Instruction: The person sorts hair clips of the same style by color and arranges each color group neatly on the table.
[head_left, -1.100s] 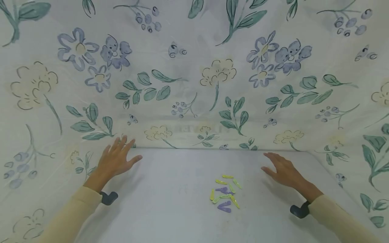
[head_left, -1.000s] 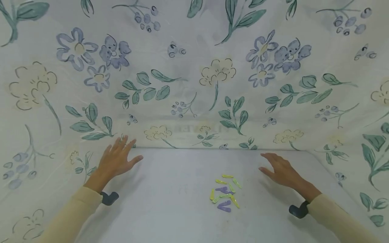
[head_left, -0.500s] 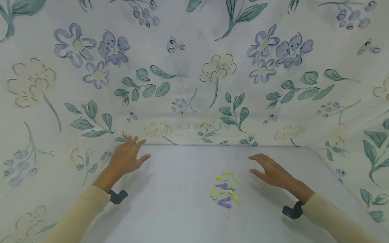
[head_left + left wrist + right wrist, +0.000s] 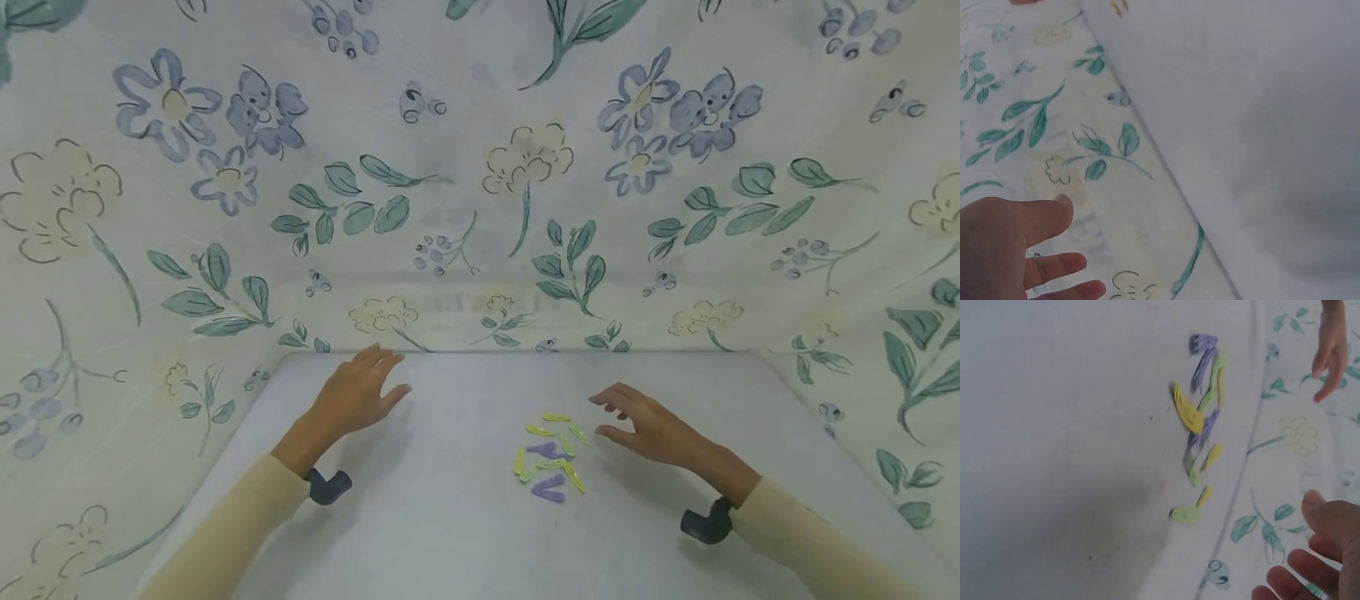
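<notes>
**White desk (image 4: pixel 435 533) before floral cloth (image 4: pixel 450 325): group of small hair clips (image 4: pixel 542 448), two hands**

Setting: a pale desk, backed and flanked by cloth printed with blue flowers and green leaves. The near edge is not shown.

Hair clips: about a dozen, yellow, lime and purple, loosely grouped, some overlapping. Placed about midway between the left and right edges, well apart from the far edge.

Orientation: mixed. The farthest yellow clip (image 4: pixel 556 417) is laid lengthwise almost parallel to the far edge. The leftmost yellow clip (image 4: pixel 519 461) is pointed toward that edge. The rightmost yellow clip (image 4: pixel 573 477) is slanted, its lower end toward the right edge. The nearest purple pair (image 4: pixel 548 495) is set in a V, spread toward the right edge.

Left hand (image 4: pixel 352 400): held toward the far-left corner; fingers extended, thumb well apart, nothing held.

Right hand (image 4: pixel 648 427): held between clips and right edge, near the group; fingers loosely bent, thumb apart, nothing held.

Handling note: a reach toward the clips is judged to be in hand. An outlying clip is best approached first, pinched lightly across its narrow width, so that overlapping neighbours are not dragged.
</notes>
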The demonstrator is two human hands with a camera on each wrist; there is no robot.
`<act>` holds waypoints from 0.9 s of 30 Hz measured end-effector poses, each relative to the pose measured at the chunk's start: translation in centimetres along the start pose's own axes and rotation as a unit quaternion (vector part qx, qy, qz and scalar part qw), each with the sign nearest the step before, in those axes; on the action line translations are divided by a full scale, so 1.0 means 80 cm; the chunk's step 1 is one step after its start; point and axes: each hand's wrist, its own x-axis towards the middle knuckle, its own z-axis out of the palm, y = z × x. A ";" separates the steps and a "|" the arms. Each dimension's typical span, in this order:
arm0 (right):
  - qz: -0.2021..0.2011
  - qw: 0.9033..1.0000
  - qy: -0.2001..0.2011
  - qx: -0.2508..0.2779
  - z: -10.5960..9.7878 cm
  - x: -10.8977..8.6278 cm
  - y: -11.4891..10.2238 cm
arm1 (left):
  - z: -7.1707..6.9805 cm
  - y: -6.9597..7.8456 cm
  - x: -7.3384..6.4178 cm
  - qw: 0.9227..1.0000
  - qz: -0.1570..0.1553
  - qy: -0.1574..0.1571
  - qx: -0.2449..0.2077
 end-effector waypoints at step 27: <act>-0.017 0.978 -0.183 0.100 0.030 -0.002 -0.011 | 0.052 0.102 0.012 0.981 0.022 -0.124 -0.146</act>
